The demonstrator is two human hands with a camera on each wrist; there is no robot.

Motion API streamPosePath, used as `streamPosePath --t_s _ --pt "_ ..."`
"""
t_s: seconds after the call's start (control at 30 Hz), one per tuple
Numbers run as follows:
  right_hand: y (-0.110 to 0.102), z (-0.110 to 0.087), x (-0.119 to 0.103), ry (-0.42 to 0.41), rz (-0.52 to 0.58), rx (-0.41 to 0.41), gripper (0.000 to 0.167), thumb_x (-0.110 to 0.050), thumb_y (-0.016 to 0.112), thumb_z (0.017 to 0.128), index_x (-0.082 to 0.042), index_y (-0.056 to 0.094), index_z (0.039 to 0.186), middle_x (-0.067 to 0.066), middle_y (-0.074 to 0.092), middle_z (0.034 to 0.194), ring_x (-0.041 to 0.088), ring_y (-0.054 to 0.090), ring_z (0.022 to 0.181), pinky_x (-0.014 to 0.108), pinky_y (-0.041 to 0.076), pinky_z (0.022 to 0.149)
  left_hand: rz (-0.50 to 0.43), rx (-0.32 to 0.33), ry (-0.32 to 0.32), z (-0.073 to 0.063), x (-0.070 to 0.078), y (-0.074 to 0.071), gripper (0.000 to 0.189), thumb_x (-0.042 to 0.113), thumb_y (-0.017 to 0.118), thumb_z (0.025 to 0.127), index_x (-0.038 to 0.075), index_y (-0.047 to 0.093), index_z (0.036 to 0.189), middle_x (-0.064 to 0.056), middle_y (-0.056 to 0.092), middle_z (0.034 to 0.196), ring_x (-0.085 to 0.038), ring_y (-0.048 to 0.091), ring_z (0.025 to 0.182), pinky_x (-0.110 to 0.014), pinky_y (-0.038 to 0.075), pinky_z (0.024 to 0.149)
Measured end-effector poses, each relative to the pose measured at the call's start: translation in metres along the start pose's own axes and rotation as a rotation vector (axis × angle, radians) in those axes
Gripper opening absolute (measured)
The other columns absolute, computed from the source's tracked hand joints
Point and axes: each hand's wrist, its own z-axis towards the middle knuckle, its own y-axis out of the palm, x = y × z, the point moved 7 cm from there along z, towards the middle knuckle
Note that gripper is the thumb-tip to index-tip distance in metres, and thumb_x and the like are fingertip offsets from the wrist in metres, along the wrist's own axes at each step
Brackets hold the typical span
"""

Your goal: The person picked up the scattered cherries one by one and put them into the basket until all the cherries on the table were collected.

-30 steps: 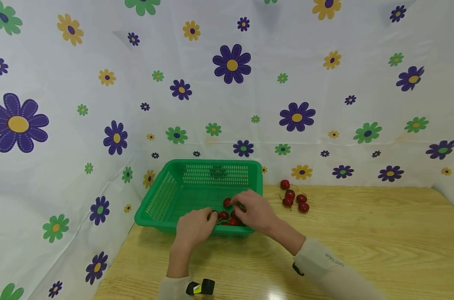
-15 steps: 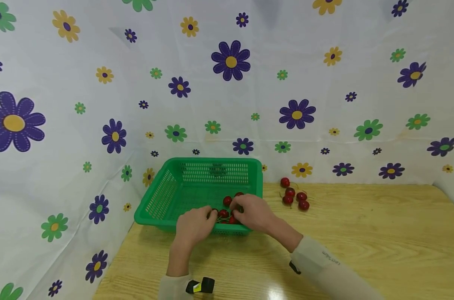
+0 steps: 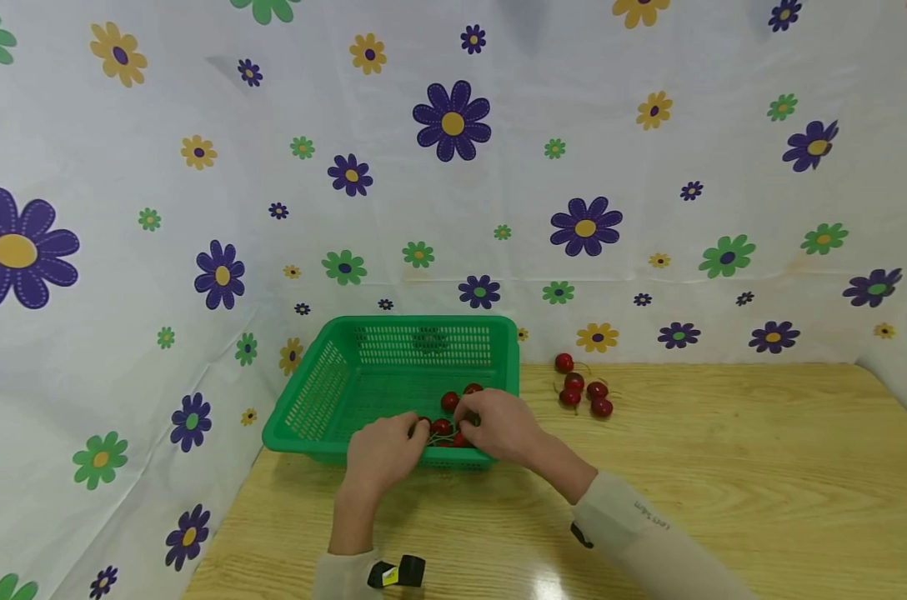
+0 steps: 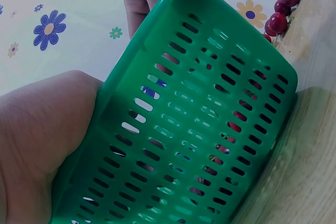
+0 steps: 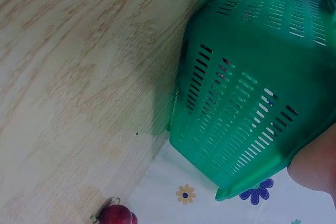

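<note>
A green plastic basket (image 3: 393, 379) with slotted walls stands on the table. Red cherries (image 3: 449, 402) with green stems lie in its near right part. Reaching over the near rim, my left hand (image 3: 382, 450) has a dark cherry (image 3: 423, 422) between thumb and forefinger. My right hand (image 3: 502, 425) comes in over the near right corner, its fingers curled at a cherry (image 3: 463, 425) that they partly cover. The basket wall (image 4: 178, 114) hides my left fingertips in the left wrist view. In the right wrist view, only an edge of my right hand (image 5: 317, 163) shows beside the basket.
Several more cherries (image 3: 573, 382) lie on the wooden table (image 3: 724, 467), right of the basket. A white flowered cloth (image 3: 648, 167) hangs behind the table and down its left side. Black straps (image 3: 397, 572) sit at my sleeves.
My right hand has shifted slightly nearer and lower in the basket, uncovering a cherry behind it. My left hand stays almost in place. The head view has turned slightly.
</note>
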Motion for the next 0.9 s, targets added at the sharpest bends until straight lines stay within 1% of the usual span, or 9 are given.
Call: streamPosePath --t_s 0.33,0.57,0.63,0.77,0.83,0.9 --pt "0.002 0.0 0.002 -0.008 -0.01 0.019 0.011 -0.008 0.064 0.092 -0.009 0.075 0.095 -0.001 0.07 0.086 0.011 0.059 0.072 0.026 0.047 0.061 0.018 -0.007 -0.006 0.002 -0.002 0.002 0.03 0.033 0.047 0.103 0.019 0.06 0.08 0.001 0.046 0.057 -0.018 0.045 0.049 -0.033 0.033 0.048" --pt "0.001 0.001 0.0 -0.014 -0.006 0.018 0.012 -0.009 0.063 0.093 -0.01 0.075 0.096 -0.001 0.07 0.087 0.01 0.058 0.071 0.025 0.047 0.062 0.017 -0.001 -0.005 0.002 -0.003 0.001 0.031 0.032 0.047 0.103 0.019 0.058 0.077 0.001 0.045 0.056 -0.018 0.044 0.048 -0.033 0.032 0.048" --pt "0.0 0.0 0.0 -0.022 0.006 0.023 0.011 -0.01 0.063 0.093 -0.01 0.074 0.096 -0.001 0.07 0.088 0.011 0.059 0.073 0.027 0.049 0.064 0.014 -0.001 -0.004 0.002 -0.003 0.001 0.032 0.032 0.047 0.103 0.018 0.057 0.077 0.001 0.045 0.056 -0.018 0.044 0.048 -0.033 0.032 0.047" --pt "-0.004 -0.005 -0.001 -0.043 0.032 0.048 0.012 -0.01 0.063 0.094 -0.009 0.074 0.099 0.001 0.07 0.093 0.015 0.061 0.082 0.032 0.052 0.074 0.012 -0.006 0.003 0.001 -0.002 0.001 0.032 0.033 0.046 0.103 0.018 0.058 0.078 0.001 0.045 0.057 -0.017 0.044 0.049 -0.033 0.033 0.047" --pt "-0.007 -0.008 -0.002 -0.07 0.024 0.071 0.012 -0.009 0.063 0.095 -0.008 0.073 0.1 0.002 0.071 0.095 0.016 0.062 0.087 0.034 0.052 0.078 0.013 -0.006 0.006 0.0 -0.002 0.001 0.031 0.033 0.046 0.103 0.018 0.058 0.079 0.001 0.045 0.057 -0.017 0.044 0.049 -0.033 0.033 0.048" --pt "-0.009 -0.011 -0.004 -0.101 0.004 0.094 0.012 -0.01 0.063 0.095 -0.007 0.073 0.101 0.003 0.07 0.096 0.017 0.062 0.089 0.035 0.053 0.08 0.009 -0.003 0.006 0.0 -0.002 0.0 0.032 0.033 0.046 0.103 0.018 0.058 0.078 0.001 0.045 0.057 -0.017 0.044 0.049 -0.033 0.033 0.048"
